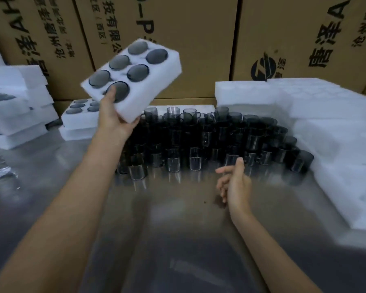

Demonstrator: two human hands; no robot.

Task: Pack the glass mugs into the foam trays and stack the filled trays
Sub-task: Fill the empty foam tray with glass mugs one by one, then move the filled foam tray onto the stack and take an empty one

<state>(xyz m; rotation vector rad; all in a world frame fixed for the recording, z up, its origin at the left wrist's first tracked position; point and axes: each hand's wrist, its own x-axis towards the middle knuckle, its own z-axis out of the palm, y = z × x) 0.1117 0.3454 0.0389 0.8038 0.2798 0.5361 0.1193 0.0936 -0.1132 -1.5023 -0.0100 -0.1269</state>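
Steel table (178,240), shiny, smeared reflections; cardboard boxes (199,49) with black print wall off the far side.

Left hand (114,115) holds a filled foam tray (156,85) up in the air over the far left of the table, tilted. Grip pinches the tray's near corner: thumb on top at the nearest pocket, fingers under. Six pockets, each with a dark mug in it.

Right hand (235,182) hangs just above the table at centre right, grip spread and loose, holding nothing.

Loose glass mugs (220,140) stand packed in rows across the middle of the table, clear ones near, smoky ones farther back.

Stack of filled trays (80,119) at far left behind the raised one; more white foam (15,106) piled at the left edge. Empty foam trays (336,144) stacked along the right side and far right. Crumpled clear plastic (0,172) at the left edge.
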